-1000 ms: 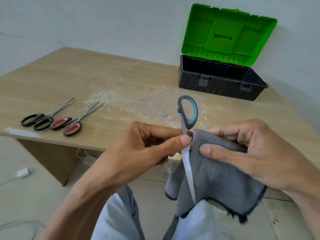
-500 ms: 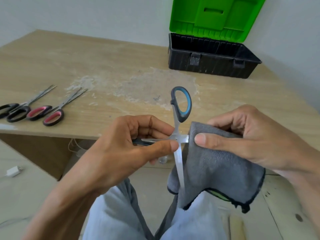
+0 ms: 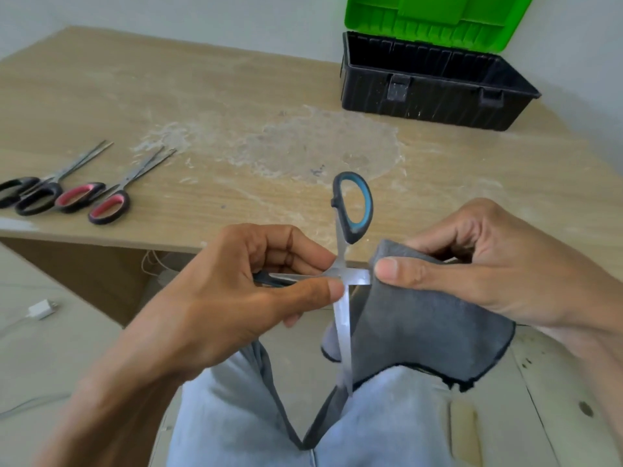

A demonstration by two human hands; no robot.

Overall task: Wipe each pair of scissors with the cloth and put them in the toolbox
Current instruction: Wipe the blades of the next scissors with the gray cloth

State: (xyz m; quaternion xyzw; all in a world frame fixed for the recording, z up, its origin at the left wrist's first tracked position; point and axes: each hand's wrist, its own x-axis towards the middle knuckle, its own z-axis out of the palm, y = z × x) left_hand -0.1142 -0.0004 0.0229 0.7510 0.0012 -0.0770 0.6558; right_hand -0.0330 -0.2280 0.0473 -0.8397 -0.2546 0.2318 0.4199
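Note:
My left hand (image 3: 236, 291) grips the blue-handled scissors (image 3: 354, 207) near their pivot, with the blades spread wide apart. One blade points down toward my lap; the other runs right into the grey cloth (image 3: 421, 328). My right hand (image 3: 478, 264) pinches that cloth around the blade with thumb and fingers. The black toolbox (image 3: 435, 92) stands open at the table's back right, its green lid (image 3: 438, 18) raised. Two more pairs lie at the table's left: black-handled scissors (image 3: 30, 193) and red-and-black scissors (image 3: 108, 203).
The wooden table (image 3: 219, 106) has a pale scuffed patch in its middle. A white charger plug (image 3: 42, 308) with its cable lies on the floor at the left. My knees in light trousers (image 3: 236, 416) fill the bottom of the view.
The scissors have gone from nearly closed to wide open, one blade now crossing into the cloth. The view has dropped, so the toolbox sits higher in frame.

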